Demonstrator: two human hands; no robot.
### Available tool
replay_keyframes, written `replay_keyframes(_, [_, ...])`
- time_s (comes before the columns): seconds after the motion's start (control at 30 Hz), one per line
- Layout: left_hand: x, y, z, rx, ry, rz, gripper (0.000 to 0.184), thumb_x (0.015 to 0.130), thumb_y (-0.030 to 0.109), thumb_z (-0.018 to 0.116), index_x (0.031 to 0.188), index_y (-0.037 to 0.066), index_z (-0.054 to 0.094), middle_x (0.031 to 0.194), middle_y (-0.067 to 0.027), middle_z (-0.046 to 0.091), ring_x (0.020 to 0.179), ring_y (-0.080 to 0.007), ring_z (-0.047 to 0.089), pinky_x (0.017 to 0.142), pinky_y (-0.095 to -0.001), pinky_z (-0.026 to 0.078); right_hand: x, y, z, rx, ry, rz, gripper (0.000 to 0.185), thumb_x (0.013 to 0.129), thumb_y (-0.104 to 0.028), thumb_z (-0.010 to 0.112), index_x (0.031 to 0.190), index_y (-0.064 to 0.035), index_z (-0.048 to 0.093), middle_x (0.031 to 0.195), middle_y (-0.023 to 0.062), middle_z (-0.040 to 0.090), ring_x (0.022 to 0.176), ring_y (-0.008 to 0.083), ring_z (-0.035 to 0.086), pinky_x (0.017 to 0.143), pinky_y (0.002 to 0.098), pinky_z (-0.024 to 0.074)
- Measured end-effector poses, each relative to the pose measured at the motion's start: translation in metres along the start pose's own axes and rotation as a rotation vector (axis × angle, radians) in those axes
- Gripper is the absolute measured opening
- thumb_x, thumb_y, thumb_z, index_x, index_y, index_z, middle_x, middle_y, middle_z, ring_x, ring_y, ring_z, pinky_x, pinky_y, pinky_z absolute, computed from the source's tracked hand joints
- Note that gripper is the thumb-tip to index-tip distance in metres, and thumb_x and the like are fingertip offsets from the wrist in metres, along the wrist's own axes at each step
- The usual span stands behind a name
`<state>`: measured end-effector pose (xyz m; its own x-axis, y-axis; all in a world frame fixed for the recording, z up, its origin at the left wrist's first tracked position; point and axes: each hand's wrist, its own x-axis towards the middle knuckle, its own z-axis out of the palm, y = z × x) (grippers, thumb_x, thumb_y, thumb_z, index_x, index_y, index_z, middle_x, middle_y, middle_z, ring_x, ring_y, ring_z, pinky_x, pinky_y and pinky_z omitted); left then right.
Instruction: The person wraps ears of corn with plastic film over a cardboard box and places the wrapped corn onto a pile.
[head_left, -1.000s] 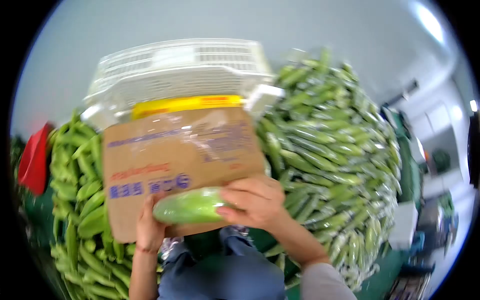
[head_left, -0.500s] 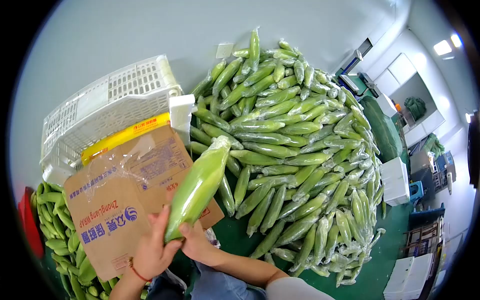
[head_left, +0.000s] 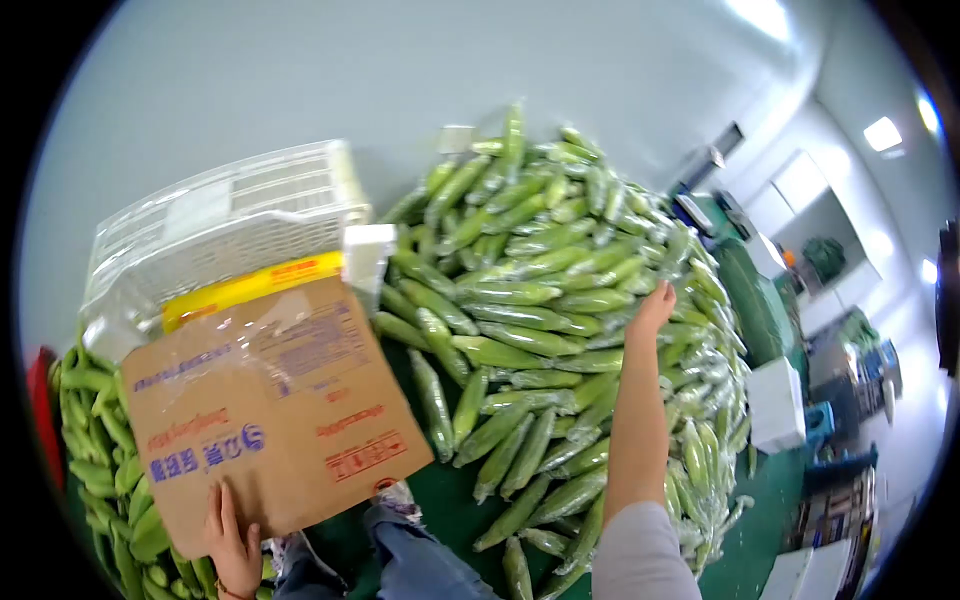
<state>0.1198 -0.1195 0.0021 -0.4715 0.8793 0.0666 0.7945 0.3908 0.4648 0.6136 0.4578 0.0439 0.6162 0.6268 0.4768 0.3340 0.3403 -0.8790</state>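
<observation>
My left hand point(head_left: 232, 545) rests at the near edge of a flat brown cardboard box point(head_left: 300, 420), its fingers stretched out over the printed surface. Far out over a big heap of green corn ears in clear film point(head_left: 540, 290), my right hand point(head_left: 654, 308) has its fingers closed at the lower end of a wrapped ear of corn point(head_left: 676, 252). That ear lies against the upper right of the heap, and its grip is partly hidden by the hand. Behind the cardboard lies a long yellow box point(head_left: 250, 288).
Unwrapped green corn ears point(head_left: 95, 430) are piled at the left, by a red object point(head_left: 42, 400). A white plastic crate point(head_left: 230, 205) stands against the wall. White boxes point(head_left: 775, 405) and a large green sack point(head_left: 755, 300) stand beyond the heap at the right.
The wrapped ear has gone from above the cardboard to the heap with my right hand. My left hand has let go of it and dropped to the cardboard's near edge. The view has shifted slightly.
</observation>
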Motion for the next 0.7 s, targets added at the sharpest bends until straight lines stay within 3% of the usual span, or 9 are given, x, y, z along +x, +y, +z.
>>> replay_keyframes(0.03, [-0.010,-0.007,0.004,0.057,0.076,-0.035,0.068,0.079,0.005,0.065,0.141,-0.001,0.040,0.144,-0.0274,0.038,0.129,-0.0460,0.040,0.106,-0.0480,0.035,-0.055,-0.027,0.013,0.191,-0.218,-0.007,0.050,0.098,-0.033,0.057,0.132,0.0021,0.048,0.114,0.0109,0.059,0.098,0.0144,0.053,0.081,0.0299,0.0446])
replay_keyframes(0.07, [-0.009,-0.008,-0.002,0.020,0.031,-0.128,0.065,0.080,0.008,0.066,0.140,0.001,0.043,0.149,-0.0281,0.031,0.135,-0.0469,0.033,0.110,-0.0484,0.029,-0.127,-0.067,0.014,0.091,-0.483,-0.068,0.041,0.100,-0.030,0.053,0.126,0.0013,0.054,0.111,0.0083,0.062,0.093,0.0141,0.054,0.079,0.0298,0.0452])
replay_keyframes(0.13, [-0.013,-0.036,0.002,0.022,0.130,-0.138,0.051,0.082,0.011,0.066,0.131,0.003,0.054,0.145,-0.0280,0.037,0.132,-0.0459,0.037,0.109,-0.0477,0.032,-0.259,-0.101,-0.002,-0.070,-1.005,-0.118,0.024,0.098,-0.022,0.054,0.096,-0.0018,0.066,0.102,0.0094,0.067,0.104,0.0184,0.060,0.090,0.0327,0.0464])
replay_keyframes(0.2, [0.011,-0.035,-0.024,0.061,0.134,-0.123,0.050,0.081,0.012,0.068,0.129,0.005,0.056,0.142,-0.0235,0.042,0.125,-0.0418,0.046,0.104,-0.0448,0.039,-0.346,-0.156,-0.002,0.064,-1.444,-0.845,0.020,0.084,-0.012,0.068,0.101,-0.0034,0.068,0.110,0.0137,0.065,0.105,0.0329,0.059,0.090,0.0406,0.0483])
replay_keyframes(0.37, [0.109,-0.080,-0.032,0.118,0.243,-0.108,0.066,0.080,0.021,0.073,0.140,0.012,0.048,0.143,-0.0145,0.045,0.120,-0.0364,0.051,0.100,-0.0410,0.042,-0.440,-0.148,0.080,-0.054,-1.379,-0.771,0.025,0.080,-0.016,0.073,0.105,-0.0101,0.069,0.118,0.0126,0.061,0.111,0.0314,0.055,0.091,0.0428,0.0460])
replay_keyframes(0.43, [0.150,-0.107,-0.022,0.207,0.354,-0.061,0.052,0.082,0.020,0.071,0.130,0.012,0.054,0.136,-0.0093,0.053,0.116,-0.0339,0.053,0.096,-0.0406,0.043,-0.444,-0.152,0.115,-0.072,-1.354,-0.710,0.021,0.083,-0.017,0.070,0.103,-0.0095,0.069,0.119,0.0124,0.062,0.111,0.0311,0.055,0.090,0.0431,0.0454])
replay_keyframes(0.53, [0.198,-0.146,-0.018,0.250,0.406,0.327,0.022,0.088,0.020,0.062,0.106,0.008,0.060,0.120,-0.0101,0.061,0.107,-0.0327,0.056,0.083,-0.0445,0.048,-0.438,-0.157,0.140,0.068,-1.383,-0.980,0.014,0.085,-0.015,0.068,0.097,-0.0082,0.068,0.116,0.0130,0.062,0.108,0.0299,0.055,0.088,0.0417,0.0452])
replay_keyframes(0.63, [0.180,-0.142,-0.038,-0.073,0.162,0.085,0.010,0.088,0.014,0.059,0.093,0.007,0.056,0.101,-0.0097,0.063,0.091,-0.0331,0.058,0.073,-0.0435,0.049,-0.398,-0.154,0.112,-0.038,-1.368,-0.634,0.005,0.090,-0.011,0.063,0.092,-0.0057,0.065,0.096,0.0103,0.058,0.102,0.0264,0.056,0.085,0.0376,0.0455])
replay_keyframes(0.7, [0.132,-0.134,-0.066,-0.140,0.293,0.112,0.009,0.084,0.004,0.059,0.092,0.005,0.056,0.092,-0.0112,0.062,0.084,-0.0348,0.060,0.071,-0.0418,0.050,-0.395,-0.171,0.075,0.229,-1.315,0.030,0.006,0.089,-0.010,0.063,0.090,-0.0041,0.061,0.083,0.0090,0.047,0.084,0.0256,0.050,0.078,0.0373,0.0409])
